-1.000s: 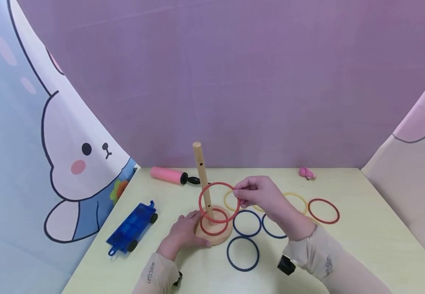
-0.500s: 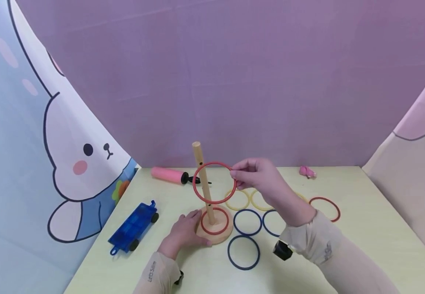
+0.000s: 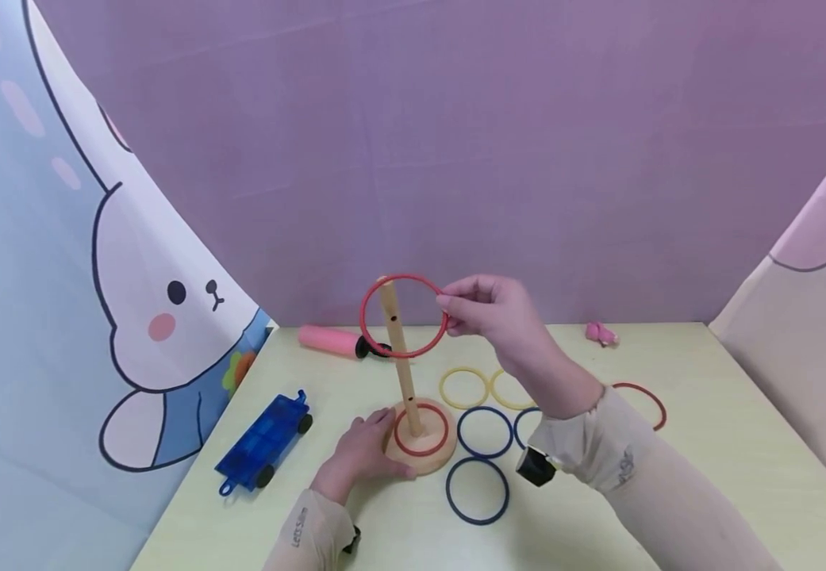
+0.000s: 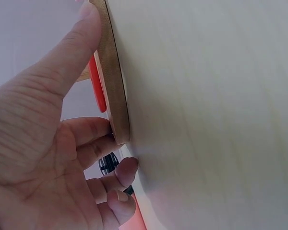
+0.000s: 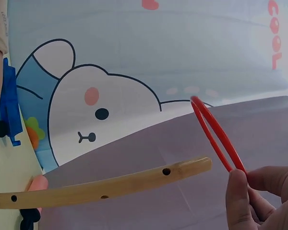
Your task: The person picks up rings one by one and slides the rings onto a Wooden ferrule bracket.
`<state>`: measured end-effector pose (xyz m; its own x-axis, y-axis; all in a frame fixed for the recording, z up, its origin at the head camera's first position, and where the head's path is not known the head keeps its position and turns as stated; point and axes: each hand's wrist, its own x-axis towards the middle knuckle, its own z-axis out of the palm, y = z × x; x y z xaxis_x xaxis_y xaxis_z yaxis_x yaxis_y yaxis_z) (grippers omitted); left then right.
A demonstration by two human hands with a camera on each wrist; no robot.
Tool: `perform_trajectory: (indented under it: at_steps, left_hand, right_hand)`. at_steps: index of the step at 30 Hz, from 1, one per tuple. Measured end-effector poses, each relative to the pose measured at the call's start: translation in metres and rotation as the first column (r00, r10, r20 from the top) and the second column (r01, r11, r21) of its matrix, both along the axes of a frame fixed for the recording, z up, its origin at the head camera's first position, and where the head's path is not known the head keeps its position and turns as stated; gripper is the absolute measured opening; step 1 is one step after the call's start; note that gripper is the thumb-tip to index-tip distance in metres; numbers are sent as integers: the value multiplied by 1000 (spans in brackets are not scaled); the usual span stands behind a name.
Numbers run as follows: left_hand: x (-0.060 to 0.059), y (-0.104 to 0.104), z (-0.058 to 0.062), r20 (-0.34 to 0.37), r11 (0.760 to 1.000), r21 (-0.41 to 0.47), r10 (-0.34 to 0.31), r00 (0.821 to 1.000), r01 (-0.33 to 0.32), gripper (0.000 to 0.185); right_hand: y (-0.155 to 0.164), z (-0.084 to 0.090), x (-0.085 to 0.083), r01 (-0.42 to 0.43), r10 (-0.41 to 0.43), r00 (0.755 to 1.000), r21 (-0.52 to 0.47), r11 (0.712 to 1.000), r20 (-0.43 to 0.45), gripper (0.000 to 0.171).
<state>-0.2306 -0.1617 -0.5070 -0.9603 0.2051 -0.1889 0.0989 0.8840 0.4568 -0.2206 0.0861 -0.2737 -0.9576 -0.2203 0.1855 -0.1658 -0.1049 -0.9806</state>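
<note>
My right hand pinches a red toss ring between thumb and fingers, near the top of a wooden post. In the right wrist view the ring stands tilted just past the post's tip, apart from it. The post rises from a round wooden base, on which another red ring lies around the post's foot. My left hand grips the base's left rim; in the left wrist view its thumb and fingers touch the base's edge.
Right of the base lie blue rings and yellow rings, some hidden by the right arm. A further red ring is partly covered. A blue wheeled toy, a pink pump and a small pink toy also lie on the table.
My right hand has risen with the red ring, from low beside the post to near its top. My left hand has stayed at the base. The view has shifted slightly.
</note>
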Motion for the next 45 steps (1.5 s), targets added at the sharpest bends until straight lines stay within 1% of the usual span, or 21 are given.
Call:
perform_trajectory:
  at_steps: [3, 9, 14, 17, 24, 29, 34, 40, 45]
  left_hand:
    - [0, 1, 0, 3, 1000, 7, 0, 1000, 0, 109]
    - [1, 2, 2, 3, 1000, 12, -3, 1000, 3, 108]
    - [1, 1, 3, 3, 1000, 12, -4, 1000, 4, 108]
    - [1, 1, 3, 3, 1000, 10, -3, 1000, 3, 108]
    - [1, 2, 1, -34, 999, -17, -33, 999, 32, 109]
    - [3, 3, 4, -37, 999, -14, -37, 999, 37, 109]
    - [5, 3, 7, -37, 999, -4, -44, 998, 44, 109]
    - [4, 2, 6, -35, 999, 6, -46, 998, 46, 109]
    - [4, 2, 6, -32, 999, 1, -50, 998, 51, 109]
  right_hand:
    - [-2, 4, -1, 28, -28, 1000, -41, 999, -4, 23]
    - [-5, 4, -4, 65, -65, 998, -60, 996, 6, 24]
    - [-7, 1, -7, 75, -74, 997, -74, 994, 23, 24]
    - [-8, 0, -8, 79, -77, 997, -78, 994, 30, 24]
    - [-9, -3, -8, 104, -101, 994, -53, 993, 52, 24]
    - [-9, -12, -8, 112, -107, 990, -52, 992, 89, 23]
    - [-9, -26, -9, 115, -109, 987, -46, 992, 118, 22]
    - [-10, -39, -11, 107, -103, 984, -26, 994, 148, 22]
    - [-10, -50, -11, 108, -101, 980, -32, 994, 173, 21]
